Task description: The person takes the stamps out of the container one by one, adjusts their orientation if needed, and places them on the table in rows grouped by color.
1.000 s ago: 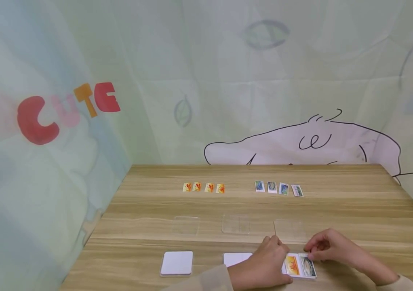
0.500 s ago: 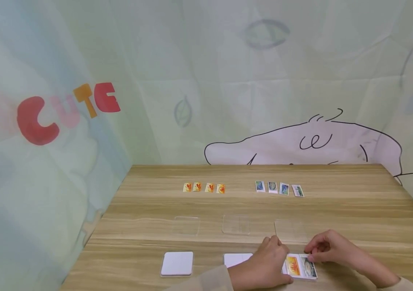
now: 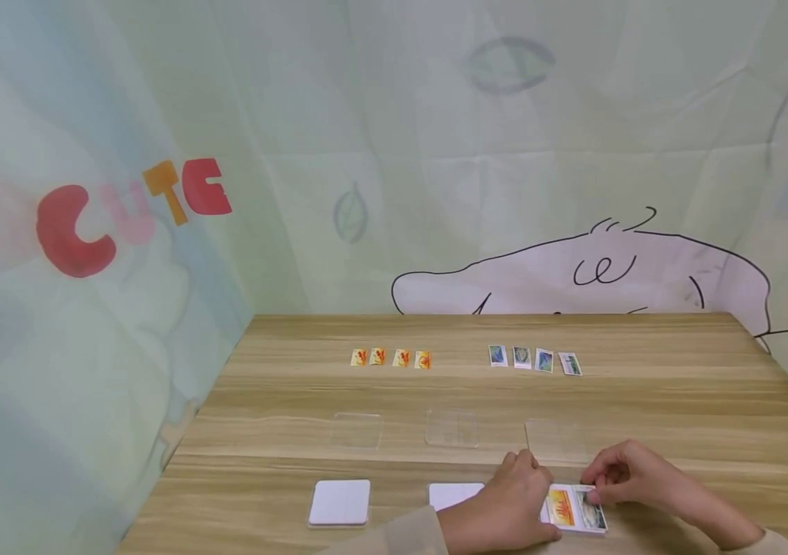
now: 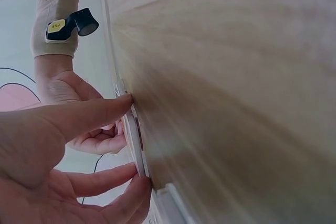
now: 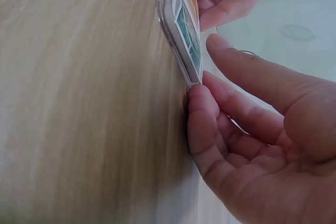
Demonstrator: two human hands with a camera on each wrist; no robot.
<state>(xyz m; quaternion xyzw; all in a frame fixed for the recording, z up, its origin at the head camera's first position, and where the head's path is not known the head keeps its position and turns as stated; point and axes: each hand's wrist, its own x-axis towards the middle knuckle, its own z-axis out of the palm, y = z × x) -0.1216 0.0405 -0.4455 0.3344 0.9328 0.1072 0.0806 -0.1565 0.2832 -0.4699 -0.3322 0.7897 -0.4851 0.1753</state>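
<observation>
A: Where'd we have L hand [image 3: 505, 509]?
B: Lower ctr-right of head frame. I had it gripping white slab [image 3: 577, 530], thumb & fingertips on the rim per L wrist cam.
A: R hand [image 3: 637, 478]?
B: Lower right, at slab's right side. R wrist cam: bent fingers touched slab corner, thumb stood off the card face. I couldn't tell if it really gripped.
A: Slab pos?
B: Lower right of frame, btwn both hands. Orange pic card [image 3: 560, 508] sat on its left part, green pic card [image 3: 590, 512] beside it on the right.
A: Rest of table [image 3: 283, 401]?
B: Upper ctr: 4 small orange cards [image 3: 402, 358] in a row. Right of those: 4 blue-green cards [image 3: 522, 358]. Mid-frame: 3 clear squares [image 3: 452, 428], rightmost near the hands. Lower ctr-left: white square [image 3: 340, 502]; 2nd white square [image 3: 451, 494] partly hidden by L hand.
A: Bkgd?
B: I saw CUTE letters [image 3: 61, 231] far left.
</observation>
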